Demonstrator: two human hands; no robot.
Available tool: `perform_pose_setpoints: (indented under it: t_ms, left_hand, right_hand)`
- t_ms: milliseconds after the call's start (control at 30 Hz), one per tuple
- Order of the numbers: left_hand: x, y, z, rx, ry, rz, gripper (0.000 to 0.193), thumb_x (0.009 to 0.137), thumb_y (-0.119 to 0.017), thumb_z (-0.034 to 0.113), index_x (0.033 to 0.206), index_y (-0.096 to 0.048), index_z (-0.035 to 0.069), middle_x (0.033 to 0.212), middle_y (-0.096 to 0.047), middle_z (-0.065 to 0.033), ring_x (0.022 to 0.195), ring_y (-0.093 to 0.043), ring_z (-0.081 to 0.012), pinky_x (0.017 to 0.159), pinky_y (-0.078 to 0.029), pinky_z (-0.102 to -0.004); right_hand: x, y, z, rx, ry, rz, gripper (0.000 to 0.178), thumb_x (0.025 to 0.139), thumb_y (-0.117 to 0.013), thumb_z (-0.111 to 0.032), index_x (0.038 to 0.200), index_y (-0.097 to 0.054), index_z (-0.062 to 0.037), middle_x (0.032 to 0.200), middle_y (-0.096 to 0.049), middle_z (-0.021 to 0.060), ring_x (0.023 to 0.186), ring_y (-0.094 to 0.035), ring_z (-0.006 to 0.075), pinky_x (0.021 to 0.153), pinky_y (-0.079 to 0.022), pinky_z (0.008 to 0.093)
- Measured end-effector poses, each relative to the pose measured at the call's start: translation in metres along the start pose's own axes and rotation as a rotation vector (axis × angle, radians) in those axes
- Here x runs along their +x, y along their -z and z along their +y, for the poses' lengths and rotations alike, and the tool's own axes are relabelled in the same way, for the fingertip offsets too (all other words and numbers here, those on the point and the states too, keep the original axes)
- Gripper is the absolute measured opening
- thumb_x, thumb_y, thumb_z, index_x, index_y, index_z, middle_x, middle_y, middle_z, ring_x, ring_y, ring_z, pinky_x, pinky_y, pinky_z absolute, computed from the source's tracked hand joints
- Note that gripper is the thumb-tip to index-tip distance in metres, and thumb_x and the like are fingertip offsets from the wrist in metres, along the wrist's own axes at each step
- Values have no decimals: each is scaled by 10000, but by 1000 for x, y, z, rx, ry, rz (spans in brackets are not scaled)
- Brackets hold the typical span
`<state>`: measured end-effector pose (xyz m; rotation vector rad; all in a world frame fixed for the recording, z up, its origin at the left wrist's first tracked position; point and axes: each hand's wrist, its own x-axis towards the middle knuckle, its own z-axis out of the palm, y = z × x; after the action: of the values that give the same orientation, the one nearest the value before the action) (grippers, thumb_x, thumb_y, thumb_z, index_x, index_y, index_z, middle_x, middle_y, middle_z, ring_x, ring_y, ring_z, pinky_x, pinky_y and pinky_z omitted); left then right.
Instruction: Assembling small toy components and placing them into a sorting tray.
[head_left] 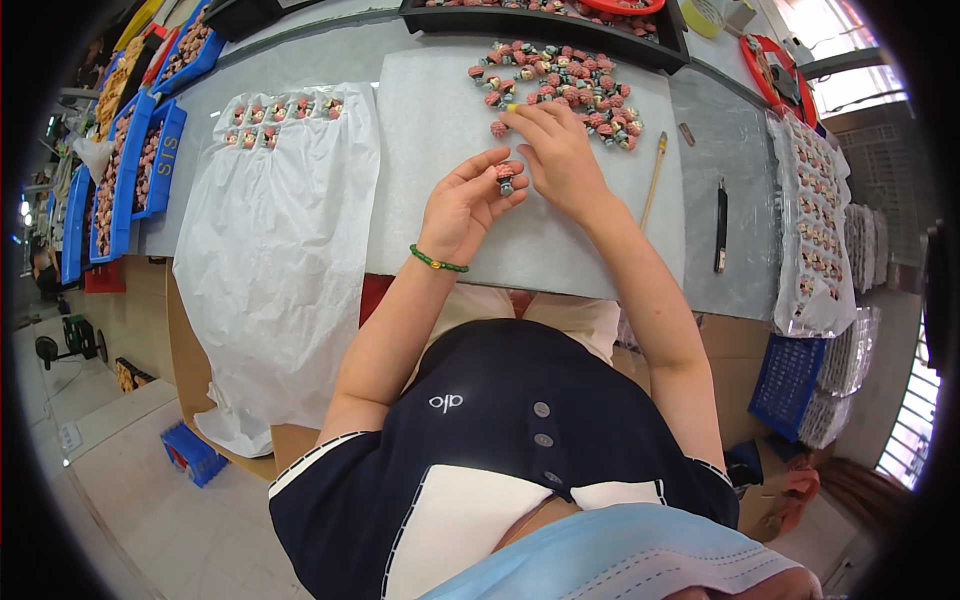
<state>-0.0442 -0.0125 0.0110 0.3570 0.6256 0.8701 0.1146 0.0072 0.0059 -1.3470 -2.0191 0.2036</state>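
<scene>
My left hand (462, 205) is closed around a small figurine (504, 174) with pink bumpy hair and a grey-blue lower part, held near the fingertips. A green bead bracelet (438, 262) circles that wrist. Just beyond, my right hand (562, 158) reaches over the near left edge of a heap of similar figurines (575, 85). Its thumb stands apart from the fingers, and something small and yellow shows at a fingertip. One loose figurine (499, 129) lies beside these fingers. Beneath both hands is a pale foam sheet (430, 110).
To the left, a white plastic sheet (280, 270) covers a tray with rows of figurines (270, 112). Rightward lie a thin stick (655, 180), a black pen-like tool (721, 228) and a filled tray (815, 220). A black bin (540, 28) stands behind; blue crates (158, 160) stand far left.
</scene>
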Motion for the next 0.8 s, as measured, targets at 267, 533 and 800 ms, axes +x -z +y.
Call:
perform_pose_setpoints:
  t_ms: [267, 533, 800]
  left_hand:
    - [0, 2, -2, 2, -36, 91, 233, 859, -462, 90, 1063, -488, -21, 885, -546, -67, 769, -522, -128, 696, -449, -252]
    - [11, -10, -15, 390, -42, 67, 245, 841, -559, 195, 989, -564, -1, 758, -524, 18, 641, -430, -44, 564, -359, -174]
    - [22, -13, -37, 364, -23, -51, 243, 834, -568, 157, 1019, -572, 0, 726, -529, 35, 601, -410, -37, 536, -346, -170]
  right_hand:
    - [12, -16, 15, -193, 171, -53, 336, 691, -600, -36, 1016, -567, -114, 924, -568, 40, 916, -500, 214, 709, -411, 347]
    - [-28, 17, -27, 238, -218, 144, 413, 639, -659, 55, 1026, -550, -41, 879, -553, 82, 703, -566, 148, 519, -458, 238]
    - [-83, 29, -26, 926, -726, 403, 307, 766, -578, 28, 1061, -491, 29, 905, -564, 102, 767, -586, 163, 659, -498, 241]
